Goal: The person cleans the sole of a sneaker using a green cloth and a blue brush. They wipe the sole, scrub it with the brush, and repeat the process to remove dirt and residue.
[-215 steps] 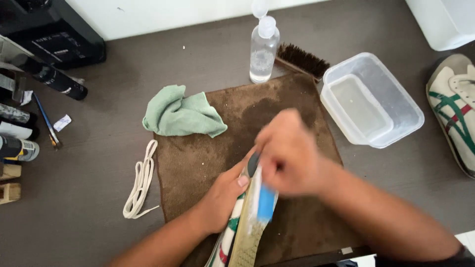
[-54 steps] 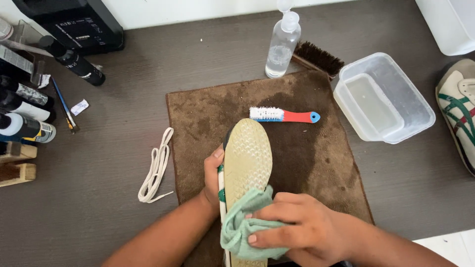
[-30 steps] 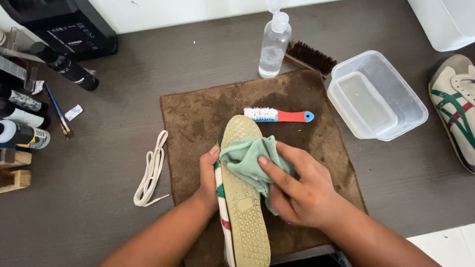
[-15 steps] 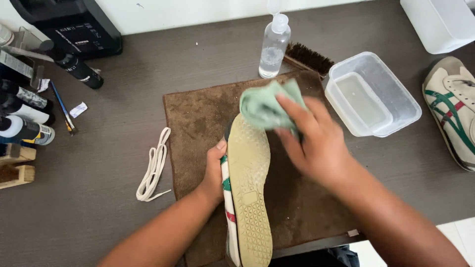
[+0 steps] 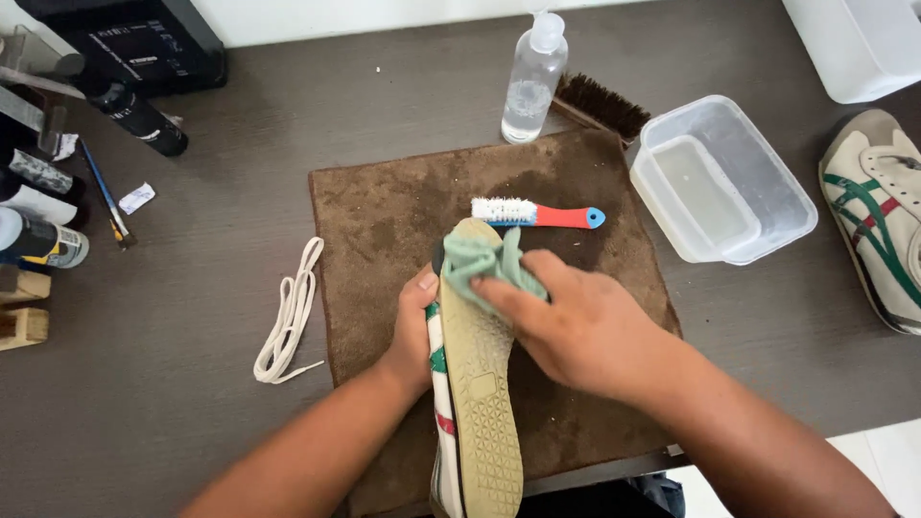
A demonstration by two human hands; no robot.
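A sneaker point(image 5: 475, 393) lies on its side over a brown towel point(image 5: 384, 211), its tan sole facing up. My left hand point(image 5: 411, 326) grips its left side near the toe. My right hand point(image 5: 566, 321) presses a green cloth point(image 5: 480, 261) onto the toe end of the sole. A red and blue brush point(image 5: 537, 213) with white bristles lies on the towel just beyond the toe.
White shoelaces point(image 5: 288, 312) lie left of the towel. A clear bottle point(image 5: 530, 82), a dark bristle brush point(image 5: 600, 104) and a clear tub of water point(image 5: 720, 182) sit behind. The second sneaker point(image 5: 873, 206) is at far right. Tubes and bottles point(image 5: 38, 221) crowd the left edge.
My right hand has pulled the green cloth back from beyond the toe onto the toe end of the sole. The brush it had covered shows again. My left hand still holds the sneaker.
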